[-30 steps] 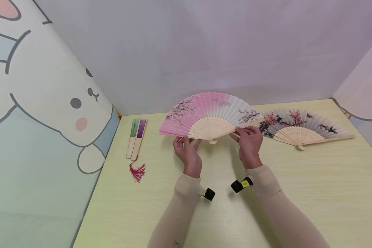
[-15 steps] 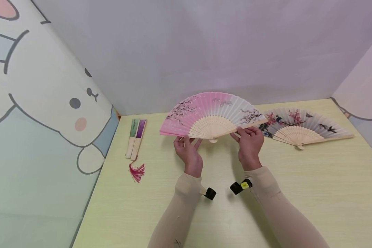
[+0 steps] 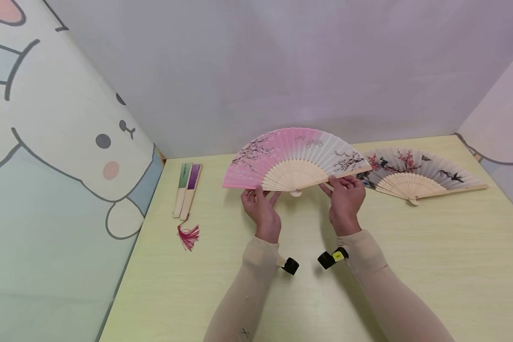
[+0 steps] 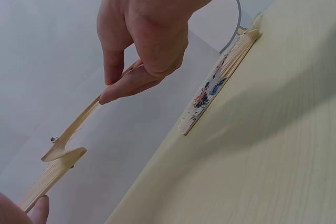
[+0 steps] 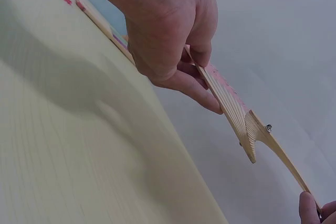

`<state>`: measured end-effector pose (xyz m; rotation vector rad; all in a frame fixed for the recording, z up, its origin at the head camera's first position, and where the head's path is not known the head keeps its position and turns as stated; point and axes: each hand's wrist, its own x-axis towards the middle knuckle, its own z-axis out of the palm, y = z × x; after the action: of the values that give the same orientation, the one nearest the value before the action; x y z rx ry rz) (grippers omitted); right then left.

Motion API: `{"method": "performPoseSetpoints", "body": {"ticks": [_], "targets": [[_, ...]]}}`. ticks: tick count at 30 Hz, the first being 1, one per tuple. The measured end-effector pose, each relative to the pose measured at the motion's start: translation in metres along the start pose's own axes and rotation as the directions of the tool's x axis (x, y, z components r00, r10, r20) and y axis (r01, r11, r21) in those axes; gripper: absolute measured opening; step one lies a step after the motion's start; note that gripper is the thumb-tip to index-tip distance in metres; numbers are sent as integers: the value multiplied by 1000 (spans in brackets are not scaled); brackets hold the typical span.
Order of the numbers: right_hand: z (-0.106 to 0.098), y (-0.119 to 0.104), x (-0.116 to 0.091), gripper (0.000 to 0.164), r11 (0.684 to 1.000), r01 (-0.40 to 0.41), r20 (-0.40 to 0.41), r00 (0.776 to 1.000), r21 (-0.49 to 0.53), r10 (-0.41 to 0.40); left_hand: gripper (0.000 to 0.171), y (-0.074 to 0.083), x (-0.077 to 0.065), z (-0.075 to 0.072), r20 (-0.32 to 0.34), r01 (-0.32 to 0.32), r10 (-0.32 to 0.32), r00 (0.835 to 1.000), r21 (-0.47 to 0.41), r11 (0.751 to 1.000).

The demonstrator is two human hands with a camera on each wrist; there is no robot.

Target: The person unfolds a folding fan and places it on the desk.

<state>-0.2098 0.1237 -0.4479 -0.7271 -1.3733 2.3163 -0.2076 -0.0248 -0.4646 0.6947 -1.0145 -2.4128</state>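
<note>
As we look down in the head view, the pink-and-white fan (image 3: 297, 166) is spread wide and held up above the bench (image 3: 432, 266), its pivot end towards 6 o'clock. At about 8 o'clock from that pivot, we see the left hand (image 3: 262, 216) pinching the lower left edge, thumb and fingers drawn in to the thickness of the ribs. Between 3 and 4 o'clock from the pivot, the right hand (image 3: 346, 204) pinches the right outer stick just as narrowly. At 3 o'clock from the held fan, a floral fan (image 3: 412, 176) lies spread on the bench, partly covered from our angle by the raised tip. Between 8 and 9 o'clock, we find a green folded fan (image 3: 183, 190) and a purple folded fan (image 3: 191, 192) side by side, a red tassel (image 3: 189, 237) below them.

In the left wrist view, we have the right hand at 12 o'clock, its fingers closed on the thin outer stick; only part of the left hand shows around 8 o'clock, against the ribs. The floral fan lies at 2 o'clock.

In the right wrist view, we see the left hand at 12 o'clock, holding the bunched ribs with one finger stretched along them. Part of the right hand shows past 4 o'clock, at the opposite stick.
</note>
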Motion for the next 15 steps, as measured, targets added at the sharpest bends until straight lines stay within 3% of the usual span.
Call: {"method": "performPoseSetpoints", "body": {"ticks": [15], "targets": [[-4, 1, 2, 21, 999, -44, -8, 999, 14, 44, 12, -5, 3, 1, -15, 52, -52, 999, 9, 999]]}}
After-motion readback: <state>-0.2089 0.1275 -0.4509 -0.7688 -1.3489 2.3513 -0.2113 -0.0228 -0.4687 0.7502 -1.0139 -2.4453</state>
